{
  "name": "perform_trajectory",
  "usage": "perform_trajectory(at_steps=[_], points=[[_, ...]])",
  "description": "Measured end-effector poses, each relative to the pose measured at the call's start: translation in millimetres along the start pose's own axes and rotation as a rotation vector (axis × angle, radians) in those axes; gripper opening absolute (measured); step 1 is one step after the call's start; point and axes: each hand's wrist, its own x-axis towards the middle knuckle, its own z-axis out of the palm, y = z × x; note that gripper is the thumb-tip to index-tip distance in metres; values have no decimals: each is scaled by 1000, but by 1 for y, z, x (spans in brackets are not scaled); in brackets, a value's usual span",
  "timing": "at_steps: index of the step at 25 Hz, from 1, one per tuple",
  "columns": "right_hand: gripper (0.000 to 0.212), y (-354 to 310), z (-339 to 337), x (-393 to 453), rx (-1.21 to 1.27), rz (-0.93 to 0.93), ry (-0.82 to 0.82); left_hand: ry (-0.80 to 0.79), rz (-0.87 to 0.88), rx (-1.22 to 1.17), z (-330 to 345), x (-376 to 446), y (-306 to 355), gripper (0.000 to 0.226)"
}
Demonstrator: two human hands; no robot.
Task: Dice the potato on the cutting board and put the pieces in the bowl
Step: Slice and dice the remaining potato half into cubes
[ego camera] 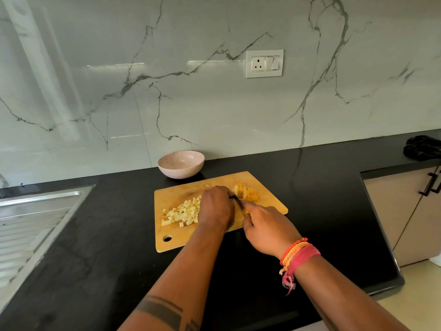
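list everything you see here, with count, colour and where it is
cutting board: one, light wood, on the counter
diced potato: a pile, pale yellow, left part of board
sliced potato: one piece, yellow, far right of board
knife: one, dark, between the hands
bowl: one, pinkish, behind the board
counter: one, black
sink drainboard: one, steel, far left
wall socket: one, white, on marble wall
dark cloth: one, black, far right
left hand: on the board
right hand: holding the knife

Take the cutting board point(214, 185) as your landmark. Behind its far left corner stands the bowl point(181, 164), nearly touching. Your way there from the diced pile point(182, 212) crosses bare board. Right of the board, open black counter point(329, 187); left, the sink drainboard point(35, 218) lies well apart.
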Motion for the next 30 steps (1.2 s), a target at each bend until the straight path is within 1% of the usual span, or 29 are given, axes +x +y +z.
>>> perform_trajectory(at_steps=[4, 8, 12, 16, 18, 21, 23, 25, 28, 30], points=[[47, -2, 0, 15, 11, 4, -47, 15, 4, 3, 1, -1, 1, 20], [51, 6, -3, -11, -16, -3, -86, 18, -38, -69, 4, 0, -1, 19], [50, 13, -7, -32, -13, 11, -23, 5, -43, -105, 2, 0, 0, 22], [48, 18, -11, -33, 123, 74, 57, -40, -57, -143, 3, 1, 1, 35], [47, 22, -14, -32, 174, 111, 86, -64, -26, -91, 6, 2, 3, 38], [47, 23, -14, -31, 211, 136, 78, -81, 39, 63, 9, 3, 5, 44], [47, 22, -13, -30, 206, 134, 76, -76, 66, 97, 10, 5, 5, 36], [47, 22, -13, -31, 181, 131, 79, -76, 81, 82, 10, 6, 4, 33], [46, 19, -14, -32, 131, 116, 48, -106, 80, -2, 6, 7, 0, 45], [47, 16, -14, -30, 109, 104, 27, -109, 74, -33, 3, 7, -2, 46]])
